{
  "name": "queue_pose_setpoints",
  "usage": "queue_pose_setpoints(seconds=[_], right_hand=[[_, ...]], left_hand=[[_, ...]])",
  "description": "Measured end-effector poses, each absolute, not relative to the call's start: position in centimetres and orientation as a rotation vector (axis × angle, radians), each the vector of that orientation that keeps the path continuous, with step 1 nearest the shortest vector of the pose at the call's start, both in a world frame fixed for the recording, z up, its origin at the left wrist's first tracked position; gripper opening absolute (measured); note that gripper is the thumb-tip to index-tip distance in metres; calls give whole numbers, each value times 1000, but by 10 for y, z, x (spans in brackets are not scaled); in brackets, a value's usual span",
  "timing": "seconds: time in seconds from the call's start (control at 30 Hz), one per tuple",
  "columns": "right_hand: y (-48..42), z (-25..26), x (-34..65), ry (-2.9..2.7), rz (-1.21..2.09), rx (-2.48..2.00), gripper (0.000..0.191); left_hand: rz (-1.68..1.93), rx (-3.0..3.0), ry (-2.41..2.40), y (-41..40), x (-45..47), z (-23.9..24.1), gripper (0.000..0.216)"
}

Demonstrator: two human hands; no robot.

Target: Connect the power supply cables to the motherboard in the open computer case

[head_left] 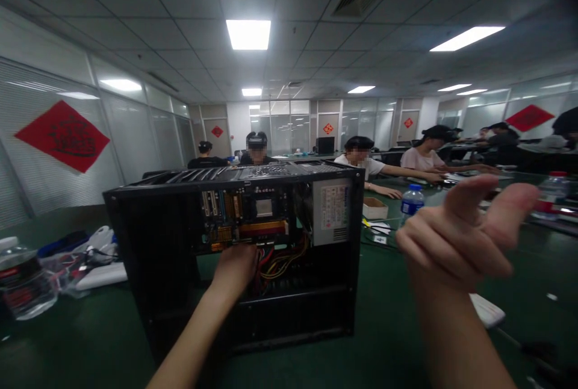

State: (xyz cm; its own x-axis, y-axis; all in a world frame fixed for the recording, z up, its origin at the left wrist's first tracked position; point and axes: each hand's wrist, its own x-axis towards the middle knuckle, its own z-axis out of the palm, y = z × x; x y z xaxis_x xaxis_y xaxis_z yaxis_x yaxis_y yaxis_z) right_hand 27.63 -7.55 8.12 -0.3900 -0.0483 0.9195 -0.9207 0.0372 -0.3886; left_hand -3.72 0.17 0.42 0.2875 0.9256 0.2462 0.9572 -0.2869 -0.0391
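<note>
A black open computer case [149,238] stands on its side on the green table [388,323], its inside facing me. A motherboard [244,214] and a grey power supply [333,211] sit in the upper half, with red and yellow cables [282,259] hanging below. My left hand [235,268] reaches inside the case under the motherboard, next to the cables; its fingers are hidden. My right hand [456,238] is raised in the air to the right of the case, fingers curled and thumb out, with nothing in it.
A plastic water bottle [22,280] and bags [85,250] lie at the left. Another bottle [410,201] and a small box [374,208] stand behind the case on the right. A white object [487,311] lies at the right. Several people sit at the far tables.
</note>
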Motion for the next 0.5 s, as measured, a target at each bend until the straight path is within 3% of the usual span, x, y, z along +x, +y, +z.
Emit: queue_pose_setpoints(seconds=[0.27,0.5], right_hand=[[-62,67,240,-1597,1560,341,114],[-41,59,229,-1753,1635,125,120]], left_hand=[[-350,-2529,-1649,0,-41,2,35],[-446,-2527,-1584,5,-44,-6,38]])
